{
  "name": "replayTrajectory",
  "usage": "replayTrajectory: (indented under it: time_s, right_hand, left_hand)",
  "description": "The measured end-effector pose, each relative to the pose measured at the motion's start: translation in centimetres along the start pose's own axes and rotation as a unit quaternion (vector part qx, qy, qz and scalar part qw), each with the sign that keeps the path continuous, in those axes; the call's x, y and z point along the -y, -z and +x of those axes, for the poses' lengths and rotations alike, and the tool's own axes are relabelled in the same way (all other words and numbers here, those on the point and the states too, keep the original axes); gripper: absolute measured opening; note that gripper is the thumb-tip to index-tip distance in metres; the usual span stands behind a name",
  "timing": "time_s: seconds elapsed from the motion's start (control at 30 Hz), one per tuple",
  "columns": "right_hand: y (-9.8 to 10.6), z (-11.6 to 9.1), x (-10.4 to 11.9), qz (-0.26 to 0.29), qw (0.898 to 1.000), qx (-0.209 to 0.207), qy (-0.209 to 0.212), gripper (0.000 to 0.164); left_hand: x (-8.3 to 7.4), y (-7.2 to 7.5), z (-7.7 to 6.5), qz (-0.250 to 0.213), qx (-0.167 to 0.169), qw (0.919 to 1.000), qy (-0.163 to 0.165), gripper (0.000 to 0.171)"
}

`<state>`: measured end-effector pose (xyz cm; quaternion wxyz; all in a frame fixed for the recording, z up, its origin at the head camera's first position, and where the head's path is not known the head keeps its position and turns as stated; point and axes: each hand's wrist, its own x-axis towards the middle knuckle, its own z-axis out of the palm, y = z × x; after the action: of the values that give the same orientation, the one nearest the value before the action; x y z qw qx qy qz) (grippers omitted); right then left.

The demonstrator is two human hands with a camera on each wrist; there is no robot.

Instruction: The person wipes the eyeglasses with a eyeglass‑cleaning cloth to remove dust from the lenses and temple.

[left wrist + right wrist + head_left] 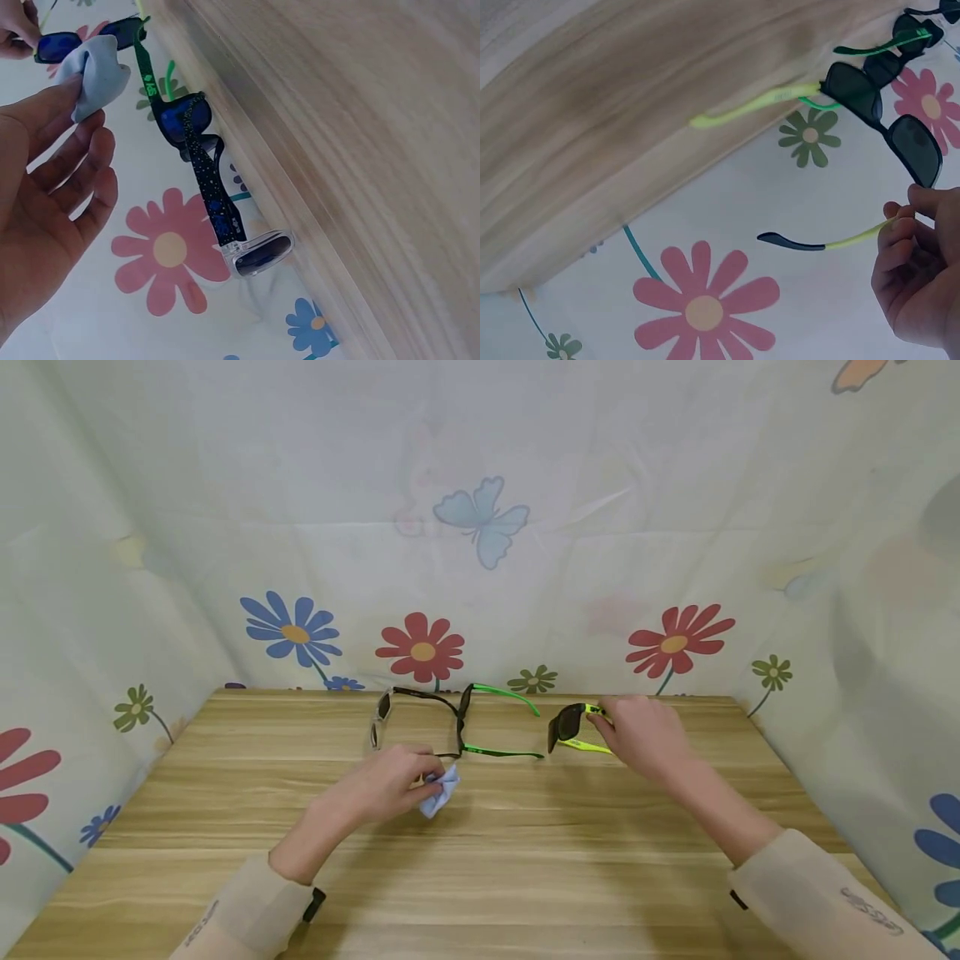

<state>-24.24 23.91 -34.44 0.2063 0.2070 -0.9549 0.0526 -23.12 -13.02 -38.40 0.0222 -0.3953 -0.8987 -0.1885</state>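
Observation:
My right hand (647, 735) pinches dark-lensed sunglasses (855, 86) with yellow temples by one temple near the hinge. Their other temple stretches out over the table in the right wrist view. A small pale blue cloth (441, 790) is pinched between the thumb and fingers of my left hand (393, 783). Just beyond that hand stand clear-framed sunglasses (259, 255) with dark speckled temples. Beside them, black sunglasses (462, 718) with green temples point their temples to the right. My left hand hides part of the clear-framed pair in the head view.
The wood-grain table (510, 877) runs back to a white curtain (570, 577) printed with flowers and butterflies. Further curtain hangs along both sides. Both pairs of sunglasses on the table sit near its back edge.

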Motion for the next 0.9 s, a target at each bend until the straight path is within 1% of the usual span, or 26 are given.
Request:
replayTrajectory:
  time_s: [0.2,0.3,0.43,0.5,0.6,0.73,0.9]
  right_hand:
    - [1.2,-0.3,0.1,0.006,1.000,0.009,0.005,0.031]
    - [1.7,-0.5,0.5,0.021,1.000,0.016,0.010,0.023]
    - [2.1,-0.4,1.2,0.039,0.999,0.031,0.020,0.012]
    - [2.3,-0.4,1.5,0.046,0.998,0.036,0.026,0.011]
    - [2.5,-0.4,2.1,0.070,0.996,0.044,0.042,0.011]
    - [2.5,-0.4,2.7,0.131,0.988,0.047,0.065,0.011]
    - [2.2,-0.4,3.4,0.222,0.970,0.060,0.073,0.009]
  left_hand:
    - [-0.1,0.0,0.1,0.009,-0.017,0.9997,-0.011,0.011]
    - [-0.1,0.1,0.2,0.008,-0.023,0.9996,-0.013,0.011]
    - [-0.2,0.2,0.3,-0.006,-0.032,0.9994,-0.010,0.009]
    - [-0.2,0.3,0.3,-0.013,-0.039,0.9991,-0.010,0.009]
    - [-0.3,0.5,0.4,-0.008,-0.048,0.9987,-0.016,0.008]
    - [-0.5,0.5,0.4,0.003,-0.057,0.9981,-0.025,0.008]
    - [-0.6,0.6,0.6,0.009,-0.067,0.9971,-0.034,0.009]
